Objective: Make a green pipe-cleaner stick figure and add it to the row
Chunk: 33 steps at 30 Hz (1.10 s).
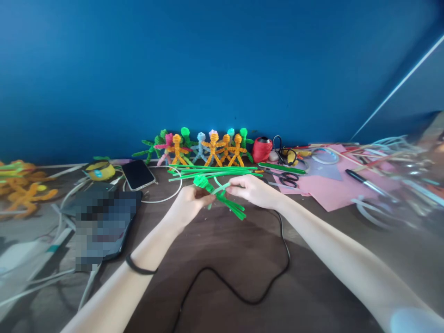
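Observation:
Both my hands hold a green pipe-cleaner figure (222, 196) above the dark table (243, 259). My left hand (189, 201) pinches it near its looped head, fingers closed. My right hand (255, 189) grips a lighter green strand at the figure's middle, fingers closed too. Just behind the hands lies a bundle of loose green pipe cleaners (215, 172). A row of finished pipe-cleaner figures (204, 148), orange, green, pink and light blue, leans against the blue wall.
A phone (138, 174) with a white cable lies at the left, beside a blurred-out device (102, 224). Scissors (289, 178), pink paper (326, 189), a red spool (262, 149) and a pen (364, 182) are at the right. A black cable (243, 296) loops across the front. Orange figures (24, 192) sit far left.

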Tool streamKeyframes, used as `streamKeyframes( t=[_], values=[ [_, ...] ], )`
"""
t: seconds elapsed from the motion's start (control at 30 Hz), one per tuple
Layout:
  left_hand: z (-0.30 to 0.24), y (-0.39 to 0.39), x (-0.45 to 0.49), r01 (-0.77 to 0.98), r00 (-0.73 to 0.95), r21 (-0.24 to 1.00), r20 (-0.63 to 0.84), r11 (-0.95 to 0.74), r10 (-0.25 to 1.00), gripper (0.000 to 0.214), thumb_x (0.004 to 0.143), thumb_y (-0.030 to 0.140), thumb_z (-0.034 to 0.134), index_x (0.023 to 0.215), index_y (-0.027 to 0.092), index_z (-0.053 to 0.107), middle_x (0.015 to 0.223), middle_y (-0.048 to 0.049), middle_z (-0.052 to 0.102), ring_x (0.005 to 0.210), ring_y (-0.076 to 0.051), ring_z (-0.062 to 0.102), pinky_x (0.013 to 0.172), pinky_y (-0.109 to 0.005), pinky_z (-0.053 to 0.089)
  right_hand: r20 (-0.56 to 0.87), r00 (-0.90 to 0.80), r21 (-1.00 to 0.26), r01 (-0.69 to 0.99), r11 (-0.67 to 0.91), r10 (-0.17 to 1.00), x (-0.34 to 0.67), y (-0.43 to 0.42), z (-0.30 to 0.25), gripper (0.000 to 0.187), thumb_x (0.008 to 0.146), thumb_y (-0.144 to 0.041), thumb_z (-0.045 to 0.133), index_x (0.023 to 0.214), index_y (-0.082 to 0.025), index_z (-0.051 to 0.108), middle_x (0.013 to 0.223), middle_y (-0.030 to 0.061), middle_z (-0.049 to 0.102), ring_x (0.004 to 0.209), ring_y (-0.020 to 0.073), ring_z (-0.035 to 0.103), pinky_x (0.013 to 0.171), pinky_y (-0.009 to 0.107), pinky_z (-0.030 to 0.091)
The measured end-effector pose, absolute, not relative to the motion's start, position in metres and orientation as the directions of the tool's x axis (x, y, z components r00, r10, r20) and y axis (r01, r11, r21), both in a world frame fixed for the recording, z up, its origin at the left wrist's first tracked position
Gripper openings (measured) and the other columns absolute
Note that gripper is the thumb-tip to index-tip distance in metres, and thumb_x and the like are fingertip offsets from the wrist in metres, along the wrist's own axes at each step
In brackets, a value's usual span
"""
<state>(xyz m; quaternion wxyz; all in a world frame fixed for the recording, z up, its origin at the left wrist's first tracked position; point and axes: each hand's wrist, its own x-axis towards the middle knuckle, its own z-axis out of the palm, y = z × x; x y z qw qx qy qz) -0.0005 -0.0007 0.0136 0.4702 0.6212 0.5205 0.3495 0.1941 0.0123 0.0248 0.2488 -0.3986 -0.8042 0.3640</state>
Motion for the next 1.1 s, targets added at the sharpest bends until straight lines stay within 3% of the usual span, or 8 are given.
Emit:
streamKeyframes(
  t=[0.17,0.4,0.6,0.77,0.93,1.1],
  values=[
    [0.013,-0.002,-0.001,0.102,0.302,0.993,-0.089,0.06,0.949,0.014,0.063,0.026,0.069,0.061,0.013,0.064,0.06,-0.002,0.062,0.062,-0.014,0.054,0.064,-0.026,0.039,0.127,-0.58,-0.818,0.398,0.415,0.805,0.195,0.019,0.017,0.029,0.082,-0.037,0.049,0.072,-0.013,0.06,0.064,-0.0013,0.051,0.06,0.0091,0.043,0.058,0.023,0.031],
    [0.017,-0.008,0.006,-0.17,0.334,0.971,-0.104,0.169,0.937,0.014,0.059,0.021,0.074,0.068,0.012,0.067,0.065,-0.0035,0.065,0.062,-0.012,0.056,0.063,-0.025,0.042,0.102,-0.644,-0.939,0.188,0.286,0.758,0.191,0.022,-0.004,0.044,0.081,-0.051,0.046,0.091,-0.012,0.064,0.077,0.0031,0.06,0.072,0.0135,0.051,0.065,0.025,0.038],
    [0.018,-0.008,0.009,-0.203,0.303,0.968,-0.083,0.149,0.949,0.013,0.061,0.022,0.072,0.065,0.012,0.065,0.06,-0.0021,0.062,0.056,-0.012,0.055,0.059,-0.026,0.042,0.114,-0.693,-0.974,0.063,0.217,0.712,0.182,0.012,-0.012,0.045,0.085,-0.052,0.039,0.085,-0.012,0.058,0.049,-0.0052,0.038,0.045,0.0072,0.032,0.046,0.023,0.027],
    [0.014,-0.006,0.008,-0.185,0.192,0.979,-0.055,0.092,0.98,0.015,0.06,0.023,0.072,0.06,0.013,0.062,0.055,0.0004,0.058,0.054,-0.009,0.05,0.055,-0.023,0.038,0.095,-0.557,-0.902,0.303,0.309,0.825,0.166,-0.003,-0.011,0.038,0.091,-0.041,0.029,0.068,-0.017,0.049,0.048,-0.0039,0.039,0.047,0.0087,0.037,0.05,0.024,0.031],
    [0.009,-0.004,0.009,-0.18,0.039,0.983,-0.021,0.028,0.999,0.014,0.057,0.022,0.071,0.061,0.013,0.06,0.055,0.0018,0.057,0.056,-0.01,0.051,0.058,-0.023,0.04,0.101,-0.528,-0.815,0.443,0.374,0.843,0.153,-0.015,-0.012,0.018,0.089,-0.026,0.036,0.075,-0.018,0.044,0.055,-0.0023,0.044,0.05,0.0098,0.04,0.053,0.024,0.033],
    [0.01,-0.005,0.008,0.214,-0.022,0.975,0.069,-0.063,0.997,0.015,0.063,0.027,0.065,0.058,0.014,0.061,0.054,0.0007,0.058,0.056,-0.013,0.052,0.056,-0.024,0.039,0.086,-0.534,-0.673,0.591,0.445,0.841,0.151,-0.021,-0.007,0.016,0.088,-0.027,0.039,0.079,-0.016,0.047,0.069,0.0033,0.051,0.058,0.0117,0.042,0.056,0.025,0.031]
  ],
)
